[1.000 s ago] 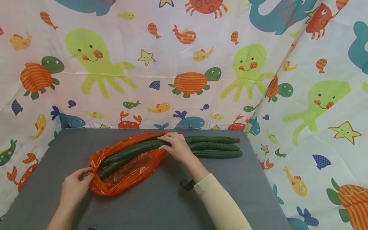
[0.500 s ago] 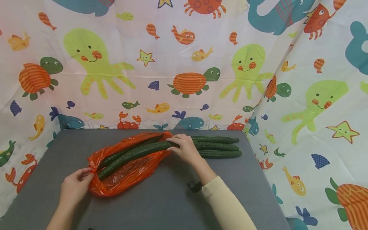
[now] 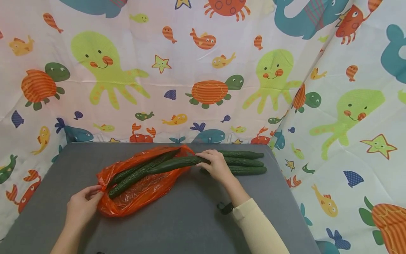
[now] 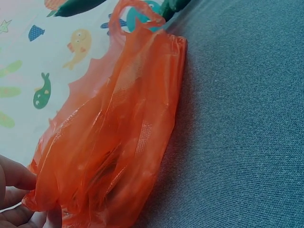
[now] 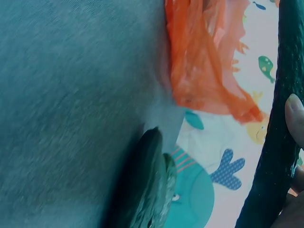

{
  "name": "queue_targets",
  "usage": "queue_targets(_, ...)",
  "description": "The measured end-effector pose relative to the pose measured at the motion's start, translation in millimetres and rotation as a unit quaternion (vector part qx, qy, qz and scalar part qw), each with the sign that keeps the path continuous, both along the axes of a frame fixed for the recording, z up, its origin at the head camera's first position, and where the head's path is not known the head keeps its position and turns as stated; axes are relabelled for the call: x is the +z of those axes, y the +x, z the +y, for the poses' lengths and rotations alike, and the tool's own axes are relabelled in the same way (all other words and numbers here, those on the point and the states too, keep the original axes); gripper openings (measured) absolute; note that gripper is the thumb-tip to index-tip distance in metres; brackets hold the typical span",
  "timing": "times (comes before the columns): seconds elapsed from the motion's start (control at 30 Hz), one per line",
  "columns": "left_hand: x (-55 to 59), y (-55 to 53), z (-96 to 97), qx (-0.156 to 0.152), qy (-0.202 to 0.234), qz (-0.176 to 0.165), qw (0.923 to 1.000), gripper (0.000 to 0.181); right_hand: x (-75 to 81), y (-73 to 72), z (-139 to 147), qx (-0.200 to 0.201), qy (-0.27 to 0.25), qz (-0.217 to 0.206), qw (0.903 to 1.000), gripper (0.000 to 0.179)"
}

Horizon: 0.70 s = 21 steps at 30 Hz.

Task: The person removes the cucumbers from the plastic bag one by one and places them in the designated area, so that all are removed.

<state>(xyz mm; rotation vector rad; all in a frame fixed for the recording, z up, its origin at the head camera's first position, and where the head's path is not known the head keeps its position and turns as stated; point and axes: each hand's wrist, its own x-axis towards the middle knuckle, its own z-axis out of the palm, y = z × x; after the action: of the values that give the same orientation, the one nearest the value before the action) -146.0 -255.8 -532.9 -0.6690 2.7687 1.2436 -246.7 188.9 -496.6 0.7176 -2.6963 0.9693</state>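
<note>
My left hand pinches the gathered left end of an orange plastic bag, whose mouth gapes to the right. In the left wrist view, the fingers hold the crumpled film of the bag. My right hand grips the right end of a long dark-green cucumber, raised off the table at that end; its left end still lies inside the bag. Another cucumber lies behind it in the bag. The right wrist view shows the thumb pressed against the held cucumber.
Three cucumbers lie side by side on the grey table at the back right, partly behind my right hand. A patterned sea-animal curtain borders the table at the back and sides. A black strap hangs by the right wrist.
My right hand has moved to the right, drawing the cucumber partway out of the bag. The second cucumber behind it has come more into view. The left hand stays on the bag.
</note>
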Motion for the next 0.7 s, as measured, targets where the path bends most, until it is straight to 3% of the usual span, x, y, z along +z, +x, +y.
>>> queue_targets(0.47, -2.9, 2.7, -1.5, -0.007, -0.006, 0.022, 0.9997, 0.038, -16.3, 4.9, 38, -0.028, 0.005, -0.012, 0.9995, 0.041)
queue_targets(0.7, -2.1, 3.3, -2.2, 0.002, -0.001, 0.017, 0.9999, 0.037, -29.7, 8.3, 58, -0.047, 0.008, -0.032, 0.9983, 0.041)
